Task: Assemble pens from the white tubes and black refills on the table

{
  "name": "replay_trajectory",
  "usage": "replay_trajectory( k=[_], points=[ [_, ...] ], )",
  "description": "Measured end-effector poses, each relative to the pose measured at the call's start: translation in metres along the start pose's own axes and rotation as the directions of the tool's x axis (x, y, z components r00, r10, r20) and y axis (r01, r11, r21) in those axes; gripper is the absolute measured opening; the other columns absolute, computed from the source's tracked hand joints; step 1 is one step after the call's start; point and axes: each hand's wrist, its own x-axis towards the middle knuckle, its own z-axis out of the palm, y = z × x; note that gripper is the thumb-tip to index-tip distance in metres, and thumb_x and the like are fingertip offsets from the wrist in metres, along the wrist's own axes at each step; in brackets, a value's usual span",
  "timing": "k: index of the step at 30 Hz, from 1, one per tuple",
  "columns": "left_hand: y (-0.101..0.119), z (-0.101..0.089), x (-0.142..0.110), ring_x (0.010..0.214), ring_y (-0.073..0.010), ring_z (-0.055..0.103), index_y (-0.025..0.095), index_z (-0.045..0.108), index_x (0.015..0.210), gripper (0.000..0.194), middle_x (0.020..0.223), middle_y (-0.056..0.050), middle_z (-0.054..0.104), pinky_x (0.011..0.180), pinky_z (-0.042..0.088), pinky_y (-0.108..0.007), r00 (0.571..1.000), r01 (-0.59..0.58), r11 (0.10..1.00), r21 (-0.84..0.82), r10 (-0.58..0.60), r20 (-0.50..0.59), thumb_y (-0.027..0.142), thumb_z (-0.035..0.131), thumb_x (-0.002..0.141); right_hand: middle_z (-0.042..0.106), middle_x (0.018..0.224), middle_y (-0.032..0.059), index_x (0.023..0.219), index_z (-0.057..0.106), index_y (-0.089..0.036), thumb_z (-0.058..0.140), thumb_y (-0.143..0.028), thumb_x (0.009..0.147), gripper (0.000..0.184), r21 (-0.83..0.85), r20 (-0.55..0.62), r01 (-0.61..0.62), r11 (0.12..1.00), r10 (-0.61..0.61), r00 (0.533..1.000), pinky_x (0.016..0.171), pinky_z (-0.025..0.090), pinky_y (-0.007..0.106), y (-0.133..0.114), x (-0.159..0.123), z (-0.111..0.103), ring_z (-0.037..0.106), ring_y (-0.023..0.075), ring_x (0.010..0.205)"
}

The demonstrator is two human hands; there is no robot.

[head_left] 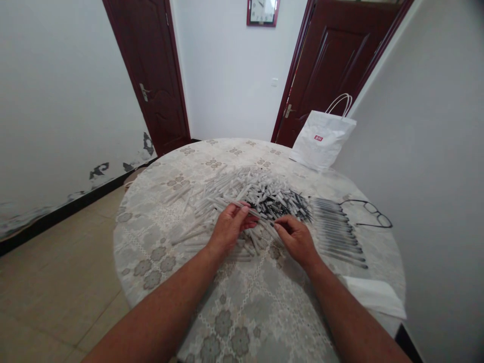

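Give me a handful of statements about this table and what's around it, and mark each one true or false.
1. Both hands are empty. False: the left hand holds thin sticks, and the right hand is at their other end.
2. Beside the loose pile, a row of dark-tipped sticks lies side by side. True.
3. The white bag is on the floor. False: the bag stands on the table.
4. A pair of eyeglasses lies on the table. True.
5. A clock hangs on the wall. True.
6. The tablecloth is plain, without any pattern. False: it has a flower pattern.
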Motion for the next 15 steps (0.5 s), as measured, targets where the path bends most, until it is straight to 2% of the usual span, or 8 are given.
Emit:
replay_trajectory(
  k=[4,7,10,13,15],
  points=[
    [-0.006,0.007,-0.007,0.083,-0.0244,0.076,0.018,0.065,0.096,0.027,0.090,-0.007,0.075,0.071,0.061,-0.033,0.981,0.154,0.987,0.055,-0.159,0.110,0.033,0.079,0.078,0.067,0.083,0.0032,0.094,0.071,-0.020,0.061,-0.033,0.091,0.016,0.094,0.076,0.014,0.995,-0.022,0.997,0.068,0.045,0.028,-0.006,-0.001,-0.001,0.059,0.0164,0.073],
    [-0.008,0.008,-0.010,0.078,-0.0227,0.076,0.016,0.064,0.091,0.024,0.085,-0.009,0.076,0.069,0.061,-0.031,0.952,0.267,0.964,0.010,-0.265,0.155,0.031,0.078,0.080,0.065,0.075,0.0007,0.096,0.070,-0.020,0.066,-0.038,0.088,0.021,0.284,0.202,-0.136,0.949,0.080,0.976,0.059,0.044,0.026,-0.007,-0.001,-0.004,0.056,0.0135,0.062],
    [-0.006,0.006,-0.011,0.073,-0.0209,0.075,0.014,0.063,0.089,0.022,0.086,-0.013,0.076,0.066,0.061,-0.030,0.903,0.380,0.924,-0.036,-0.362,0.232,0.029,0.076,0.083,0.064,0.069,-0.0015,0.095,0.069,-0.018,0.074,-0.042,0.082,0.027,0.427,0.358,-0.294,0.855,0.138,0.923,0.053,0.043,0.024,-0.003,-0.001,-0.006,0.054,0.0114,0.054],
    [-0.006,0.004,-0.011,0.073,-0.0207,0.075,0.012,0.063,0.088,0.019,0.086,-0.014,0.076,0.067,0.061,-0.031,0.863,0.442,0.895,-0.054,-0.408,0.298,0.027,0.074,0.085,0.065,0.068,-0.0014,0.092,0.069,-0.017,0.078,-0.043,0.077,0.031,0.457,0.402,-0.344,0.820,0.154,0.902,0.052,0.044,0.023,0.002,-0.003,-0.006,0.054,0.0109,0.053],
    [-0.007,0.003,-0.011,0.073,-0.0205,0.075,0.012,0.063,0.088,0.016,0.085,-0.013,0.076,0.067,0.061,-0.032,0.861,0.452,0.889,-0.080,-0.410,0.302,0.026,0.072,0.087,0.065,0.068,-0.0013,0.092,0.068,-0.017,0.077,-0.043,0.077,0.031,0.468,0.391,-0.349,0.812,0.164,0.906,0.051,0.044,0.023,0.005,-0.003,-0.005,0.055,0.0110,0.052]
  ],
)
